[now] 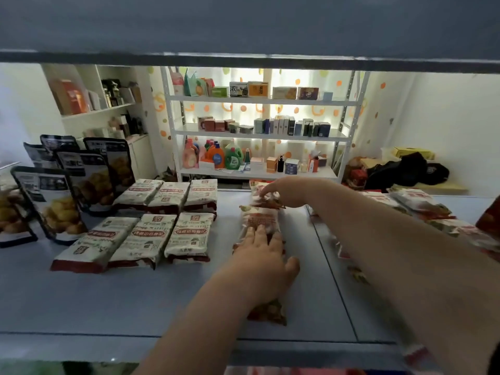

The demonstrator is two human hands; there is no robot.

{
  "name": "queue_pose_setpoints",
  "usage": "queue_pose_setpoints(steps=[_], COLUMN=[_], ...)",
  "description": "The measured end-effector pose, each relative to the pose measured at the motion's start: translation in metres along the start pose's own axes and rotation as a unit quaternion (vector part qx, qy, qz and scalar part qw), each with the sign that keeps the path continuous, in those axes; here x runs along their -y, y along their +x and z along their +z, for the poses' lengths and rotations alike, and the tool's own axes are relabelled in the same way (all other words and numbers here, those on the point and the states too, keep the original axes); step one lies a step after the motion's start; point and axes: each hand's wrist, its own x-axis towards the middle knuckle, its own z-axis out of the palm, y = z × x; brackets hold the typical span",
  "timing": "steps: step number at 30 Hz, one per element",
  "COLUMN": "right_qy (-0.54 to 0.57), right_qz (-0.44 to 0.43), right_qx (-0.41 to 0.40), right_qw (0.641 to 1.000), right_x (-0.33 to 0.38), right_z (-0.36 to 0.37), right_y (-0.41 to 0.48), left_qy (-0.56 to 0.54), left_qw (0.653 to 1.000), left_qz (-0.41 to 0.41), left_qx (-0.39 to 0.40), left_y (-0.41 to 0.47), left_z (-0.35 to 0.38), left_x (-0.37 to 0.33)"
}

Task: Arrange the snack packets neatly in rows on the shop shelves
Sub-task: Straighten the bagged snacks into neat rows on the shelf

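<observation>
Here, left hand [263,255] lies flat on the near packet [259,220]; right hand [284,192] seemingly pinches the far packet [267,203].

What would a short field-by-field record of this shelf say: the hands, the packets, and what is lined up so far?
place: grey shelf in a shop
left hand: fingers straight, pressing flat on the near red-and-white packet
right hand: reaching to the far red-and-white packet behind it; grip unclear
already tidy: cream packets, two rows of three, lying flat at left
far left: black pouches, standing upright
right side: loose packets, untidy heap
</observation>
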Motion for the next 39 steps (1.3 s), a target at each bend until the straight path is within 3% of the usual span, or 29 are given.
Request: queue_pose_setpoints(steps=[7,11,21,24,26,29,31,39], right_qy=[0.047,0.039,0.049,0.080,0.108,0.067,0.042,0.053], right_qz=[-0.017,-0.021,-0.060,-0.077,-0.122,-0.161,-0.153,-0.083], right_qx=[0.012,0.021,-0.022,-0.068,-0.107,-0.065,-0.030,-0.032], right_qw=[0.999,0.999,0.997,0.991,0.981,0.982,0.987,0.995], right_x=[-0.034,-0.039,-0.038,-0.032,-0.024,-0.009,-0.004,-0.004], right_z=[0.000,0.006,0.010,0.005,0.002,0.006,0.012,0.020], right_y=[-0.013,-0.010,-0.013,-0.026,-0.038,-0.055,-0.061,-0.078], left_qy=[-0.009,-0.009,-0.020,-0.043,-0.072,-0.098,-0.087,-0.097], left_qw=[0.997,0.999,0.999,0.997,0.987,0.968,0.967,0.961], left_qz=[0.025,-0.003,-0.006,0.023,0.063,0.122,0.136,0.181], left_qx=[-0.079,-0.031,-0.041,-0.067,-0.128,-0.197,-0.199,-0.187], left_y=[0.003,0.006,0.005,-0.001,-0.014,-0.040,-0.050,-0.049], left_z=[0.002,0.003,0.017,0.011,0.005,-0.002,-0.001,0.017], left_x=[-0.005,-0.003,-0.021,-0.025,-0.021,-0.006,0.005,0.012])
